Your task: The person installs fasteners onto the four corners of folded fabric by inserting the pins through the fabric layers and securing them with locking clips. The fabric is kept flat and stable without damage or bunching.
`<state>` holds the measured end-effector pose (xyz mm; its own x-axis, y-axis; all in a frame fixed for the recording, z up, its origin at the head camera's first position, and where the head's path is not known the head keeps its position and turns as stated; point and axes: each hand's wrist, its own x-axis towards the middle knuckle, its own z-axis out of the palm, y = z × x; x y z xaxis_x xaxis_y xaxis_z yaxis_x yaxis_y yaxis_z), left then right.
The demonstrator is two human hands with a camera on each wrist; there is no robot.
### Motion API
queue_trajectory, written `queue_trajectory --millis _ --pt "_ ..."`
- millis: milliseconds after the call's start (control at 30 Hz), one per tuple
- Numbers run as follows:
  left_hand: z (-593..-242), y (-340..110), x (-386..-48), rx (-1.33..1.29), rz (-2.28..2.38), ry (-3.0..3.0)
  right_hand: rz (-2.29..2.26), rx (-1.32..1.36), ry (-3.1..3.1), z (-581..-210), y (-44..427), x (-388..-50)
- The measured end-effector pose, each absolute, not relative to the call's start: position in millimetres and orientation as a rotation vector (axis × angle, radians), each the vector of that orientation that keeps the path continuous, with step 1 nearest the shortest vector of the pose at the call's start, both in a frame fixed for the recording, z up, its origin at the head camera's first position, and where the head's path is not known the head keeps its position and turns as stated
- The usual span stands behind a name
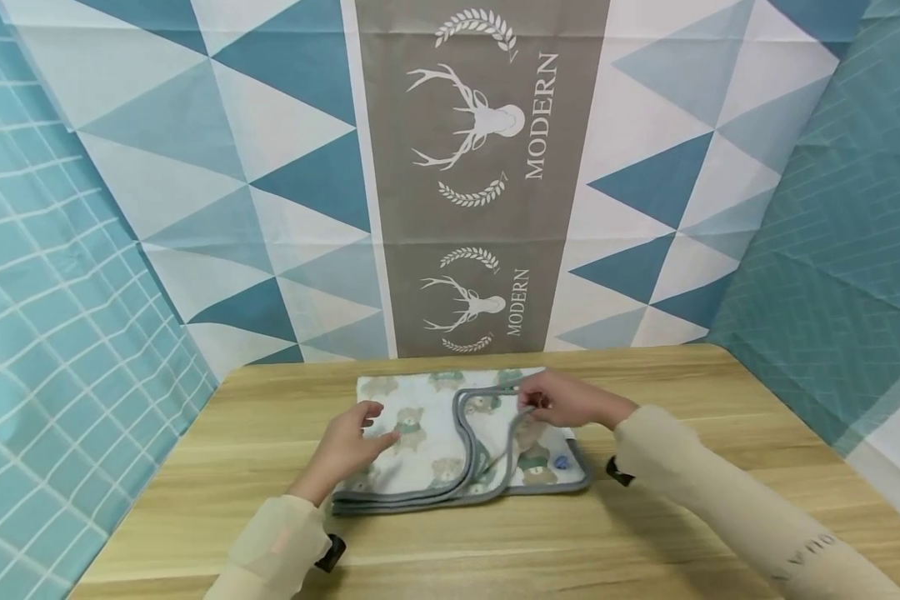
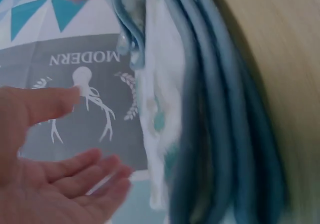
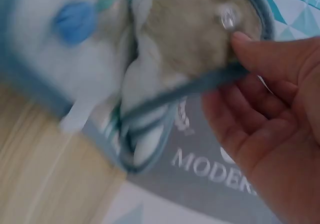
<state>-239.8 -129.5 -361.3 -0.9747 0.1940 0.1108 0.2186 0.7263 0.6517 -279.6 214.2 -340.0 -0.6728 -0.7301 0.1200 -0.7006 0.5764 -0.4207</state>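
Observation:
A folded white blanket [image 1: 427, 429] with a bear print and grey-blue edging lies on the wooden table. My right hand [image 1: 562, 398] pinches a bordered edge of its upper layer, lifted and folded back at the right part. In the right wrist view the right hand [image 3: 280, 104] has its thumb on top of the edge beside a clear round snap, fingers beneath. A blue round piece [image 3: 75, 23] and a white tag [image 3: 77, 115] show on the layer below. My left hand [image 1: 350, 442] hovers by the blanket's left side, fingers apart, holding nothing. The left wrist view shows its stacked edges [image 2: 215, 104].
The wooden table [image 1: 435, 558] runs toward me and to both sides of the blanket. Behind it hangs a patterned cloth [image 1: 480, 225] with deer heads and triangles. Blue tiled-print sheets stand at the left [image 1: 52, 275] and right [image 1: 855, 250].

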Motion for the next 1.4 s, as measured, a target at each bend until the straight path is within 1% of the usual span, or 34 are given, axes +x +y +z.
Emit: queue_trajectory --millis 200,300,400,567,833,1067,1167,1400 --pt "-366.5 -147.7 -239.9 -0.344 -0.849 -2.969 -0.585 -1.175 2.705 -339.6 249.2 -249.2" --pt "-370.1 -156.8 -240.4 -0.351 -0.788 -2.973 -0.551 -1.186 2.699 -342.7 255.9 -243.1" --pt "-373.4 -161.8 -240.9 -0.390 -0.775 -2.969 -0.522 -1.163 2.713 -340.7 256.2 -244.0" --pt "-381.4 -165.7 -241.0 -0.428 -0.760 -2.959 -0.476 -1.187 2.766 -334.4 241.1 -255.3" --pt "-392.4 -161.1 -237.2 -0.414 -0.760 -3.007 -0.423 -1.260 2.795 -338.9 206.7 -278.3" --pt "-392.3 -155.0 -237.6 -0.385 -0.724 -3.011 -0.518 -1.153 2.806 -338.8 169.8 -298.4" --pt "-391.3 -154.3 -237.6 -0.379 -0.725 -3.008 -0.483 -1.141 2.836 -341.7 156.6 -307.7" --pt "-394.2 -151.3 -237.3 -0.349 -0.767 -3.001 -0.416 -1.111 2.852 -349.0 144.9 -321.7"
